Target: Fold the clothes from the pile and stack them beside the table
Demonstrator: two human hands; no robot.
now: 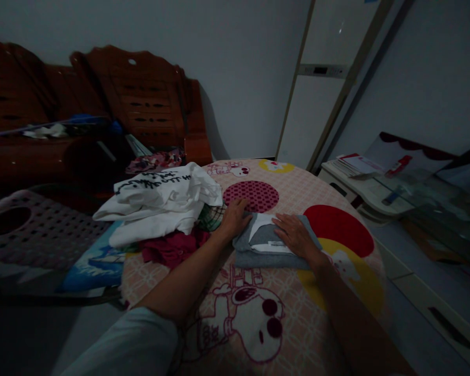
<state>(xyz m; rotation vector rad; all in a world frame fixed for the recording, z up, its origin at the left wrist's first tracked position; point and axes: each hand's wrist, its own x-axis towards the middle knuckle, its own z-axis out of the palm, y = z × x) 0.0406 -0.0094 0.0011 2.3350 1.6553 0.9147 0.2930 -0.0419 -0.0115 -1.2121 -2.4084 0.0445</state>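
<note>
A folded grey garment [303,261] with white parts and a small label on top lies on the round table, which has a patterned cloth. My left hand [235,220] rests against its left edge, fingers stretched out and not gripping. Across the top right of the bundle my right hand [295,236] lies flat with its fingers spread. Just left of my left hand is a heap of clothes: a white shirt [168,196] with black lettering, a dark red garment [176,246] under it, and a green checked cloth [211,216].
The tablecloth [246,282] carries cartoon dogs and coloured circles. A carved wooden sofa [137,94] with cloths on it stands behind at left, near a chair with a pink perforated cover [62,235]. To the right are a cabinet [423,297] and a tall white appliance [309,115].
</note>
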